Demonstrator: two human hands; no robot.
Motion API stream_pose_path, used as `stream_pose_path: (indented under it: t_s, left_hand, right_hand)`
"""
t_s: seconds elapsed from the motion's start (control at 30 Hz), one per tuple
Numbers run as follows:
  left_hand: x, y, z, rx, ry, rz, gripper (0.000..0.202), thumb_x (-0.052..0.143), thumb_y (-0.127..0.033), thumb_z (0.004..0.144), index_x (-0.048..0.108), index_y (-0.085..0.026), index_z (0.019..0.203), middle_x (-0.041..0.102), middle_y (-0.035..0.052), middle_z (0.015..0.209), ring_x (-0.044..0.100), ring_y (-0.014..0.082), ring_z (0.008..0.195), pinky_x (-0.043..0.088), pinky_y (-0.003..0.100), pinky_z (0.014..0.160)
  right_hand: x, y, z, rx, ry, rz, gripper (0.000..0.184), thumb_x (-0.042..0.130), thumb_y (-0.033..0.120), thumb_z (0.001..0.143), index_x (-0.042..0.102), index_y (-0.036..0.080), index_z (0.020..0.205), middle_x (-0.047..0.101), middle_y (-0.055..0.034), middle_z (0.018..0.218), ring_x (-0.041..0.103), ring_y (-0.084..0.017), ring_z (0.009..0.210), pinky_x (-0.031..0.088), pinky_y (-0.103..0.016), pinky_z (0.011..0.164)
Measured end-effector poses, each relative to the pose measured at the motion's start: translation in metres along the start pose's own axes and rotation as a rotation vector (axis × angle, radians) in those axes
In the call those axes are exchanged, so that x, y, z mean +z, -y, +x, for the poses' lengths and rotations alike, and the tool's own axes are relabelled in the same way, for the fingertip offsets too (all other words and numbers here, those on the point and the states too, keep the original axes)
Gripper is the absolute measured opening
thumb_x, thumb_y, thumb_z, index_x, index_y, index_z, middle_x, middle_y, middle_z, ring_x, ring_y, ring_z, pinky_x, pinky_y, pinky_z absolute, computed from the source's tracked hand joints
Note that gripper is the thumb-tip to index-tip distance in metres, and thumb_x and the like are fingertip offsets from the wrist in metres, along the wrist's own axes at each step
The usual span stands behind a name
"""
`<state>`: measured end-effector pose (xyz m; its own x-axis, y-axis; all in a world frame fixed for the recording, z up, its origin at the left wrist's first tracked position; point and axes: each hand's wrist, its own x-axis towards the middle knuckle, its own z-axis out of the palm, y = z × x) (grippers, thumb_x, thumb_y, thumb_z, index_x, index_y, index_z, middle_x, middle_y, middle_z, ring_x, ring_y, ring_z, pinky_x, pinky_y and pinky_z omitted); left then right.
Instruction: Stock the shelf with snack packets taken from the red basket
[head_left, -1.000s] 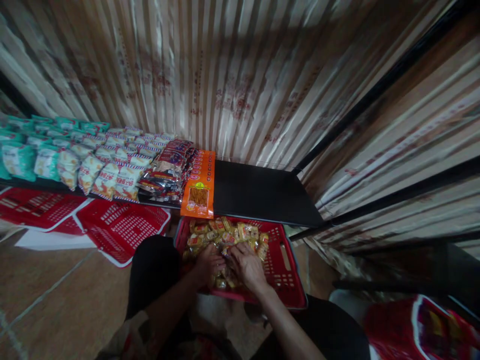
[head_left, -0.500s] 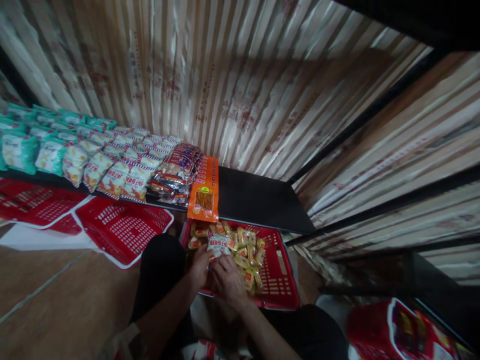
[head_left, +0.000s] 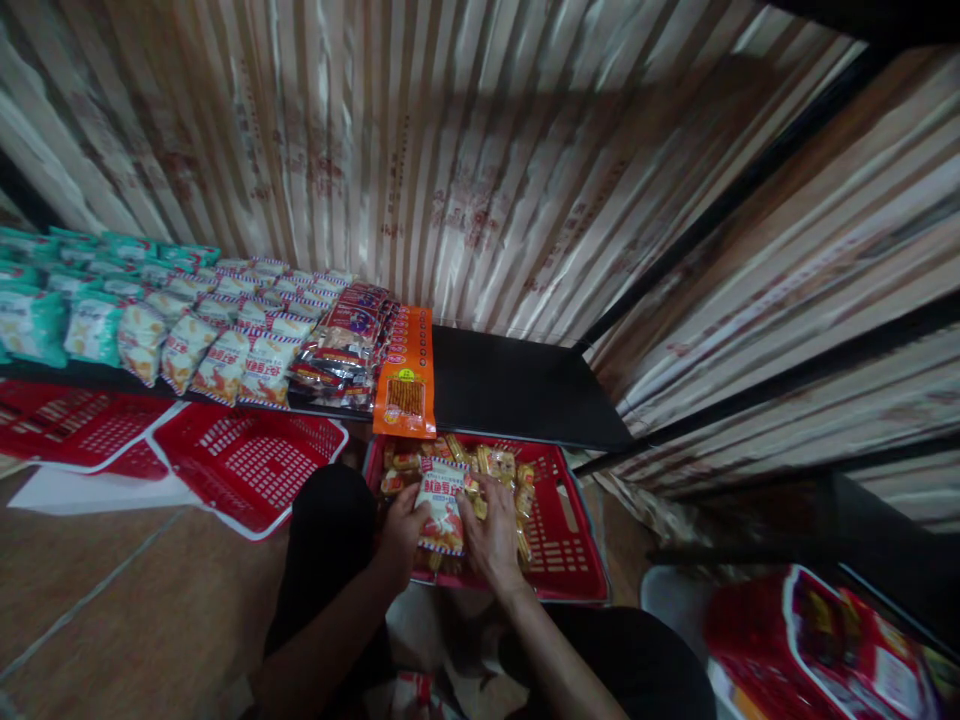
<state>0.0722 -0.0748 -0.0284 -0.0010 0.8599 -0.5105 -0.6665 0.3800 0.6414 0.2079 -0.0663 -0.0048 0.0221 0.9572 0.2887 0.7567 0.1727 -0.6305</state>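
A person's left hand (head_left: 401, 520) and right hand (head_left: 491, 535) are bare, and both forearms behind them are uncovered to the elbows. Black trousers (head_left: 322, 540) cover the legs on either side of the hands. Below the wrists shows red-and-white patterned cloth (head_left: 416, 697), too blurred to identify.

striped wall (head_left: 450, 150); black shelf (head_left: 517, 385); dim

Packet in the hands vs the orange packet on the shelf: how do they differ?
Colour: the held packet is white with red print and striped edges; the orange packet is mostly orange.
Pose: the held packet sits between the left hand and right hand above the basket; the orange packet lies on the shelf, overhanging its edge.
Shape: the orange packet is longer and narrower than the held packet.
Both are printed snack packets.
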Motion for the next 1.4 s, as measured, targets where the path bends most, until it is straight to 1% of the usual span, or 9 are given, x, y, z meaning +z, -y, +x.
stream_pose_path:
  t_s: [0.07,0.2,0.4,0.63,0.8,0.97,1.17,1.3,1.4]
  left_hand:
    - [0.001,-0.003,-0.004,0.047,0.002,-0.015,0.046,0.071,-0.023,0.058,0.056,-0.016,0.101,0.067,0.0094,0.104,0.063,0.0248,0.094,0.049,0.037,0.085]
    - [0.003,-0.014,-0.008,0.124,0.009,0.017,0.045,0.072,-0.022,0.059,0.059,-0.014,0.101,0.066,0.0117,0.105,0.063,0.0251,0.095,0.049,0.036,0.085]
    - [0.001,-0.033,-0.005,0.196,0.055,0.042,0.039,0.07,-0.022,0.063,0.061,-0.014,0.1,0.068,0.0103,0.101,0.064,0.0237,0.091,0.049,0.034,0.082]
    - [-0.009,-0.055,0.0,0.238,0.029,0.054,0.042,0.067,-0.023,0.065,0.06,-0.015,0.106,0.067,0.0099,0.102,0.063,0.0223,0.091,0.048,0.033,0.084]
    - [-0.017,-0.067,-0.001,0.301,0.053,0.073,0.039,0.063,-0.023,0.068,0.06,-0.014,0.106,0.067,0.0104,0.106,0.062,0.0235,0.096,0.047,0.034,0.088]
    - [-0.033,-0.081,-0.007,0.36,0.018,0.194,0.039,0.061,-0.027,0.072,0.059,-0.015,0.109,0.065,0.0103,0.112,0.06,0.0238,0.102,0.046,0.032,0.09]
    - [-0.058,-0.126,-0.032,0.424,0.079,0.263,0.04,0.056,-0.034,0.079,0.054,-0.018,0.115,0.062,0.0087,0.117,0.059,0.022,0.104,0.047,0.032,0.09]
    - [-0.075,-0.155,-0.037,0.432,0.045,0.3,0.041,0.061,-0.034,0.076,0.054,-0.019,0.113,0.062,0.0093,0.117,0.057,0.023,0.107,0.046,0.033,0.092]
    - [-0.093,-0.168,-0.034,0.447,0.007,0.337,0.042,0.064,-0.035,0.074,0.055,-0.02,0.112,0.062,0.0086,0.116,0.056,0.0237,0.108,0.044,0.033,0.095]
  right_hand:
    - [0.002,-0.002,0.001,0.158,0.006,0.121,0.048,0.051,0.048,0.08,0.055,0.014,0.114,0.059,-0.0142,0.113,0.054,-0.026,0.105,0.044,-0.042,0.09]
    - [0.004,0.004,-0.001,0.443,0.135,0.395,0.057,0.052,0.058,0.075,0.058,0.014,0.112,0.064,-0.0127,0.11,0.06,-0.025,0.101,0.049,-0.037,0.085]
    - [-0.001,0.03,0.007,0.59,0.189,0.49,0.055,0.058,0.06,0.067,0.066,0.02,0.105,0.066,-0.008,0.111,0.057,-0.027,0.109,0.046,-0.038,0.092]
    - [0.011,0.07,0.021,0.565,0.254,0.61,0.053,0.057,0.061,0.069,0.066,0.021,0.103,0.07,-0.0066,0.102,0.063,-0.027,0.1,0.054,-0.034,0.074]
    - [0.028,0.078,0.021,0.557,0.328,0.726,0.061,0.06,0.061,0.067,0.06,0.022,0.114,0.071,-0.0044,0.096,0.066,-0.026,0.088,0.054,-0.034,0.07]
    - [0.049,0.086,0.02,0.583,0.202,0.752,0.065,0.063,0.062,0.064,0.061,0.021,0.113,0.072,-0.0054,0.086,0.067,-0.026,0.08,0.054,-0.035,0.066]
    - [0.072,0.123,0.022,0.502,0.244,0.77,0.066,0.063,0.063,0.064,0.06,0.02,0.115,0.071,-0.0046,0.094,0.066,-0.024,0.08,0.054,-0.032,0.069]
    - [0.087,0.156,0.024,0.406,0.23,0.811,0.067,0.066,0.06,0.064,0.059,0.018,0.116,0.07,-0.0061,0.1,0.065,-0.023,0.085,0.053,-0.031,0.075]
    - [0.098,0.178,0.024,0.401,0.227,0.811,0.069,0.069,0.058,0.062,0.058,0.018,0.117,0.07,-0.0063,0.099,0.065,-0.024,0.086,0.052,-0.033,0.077]
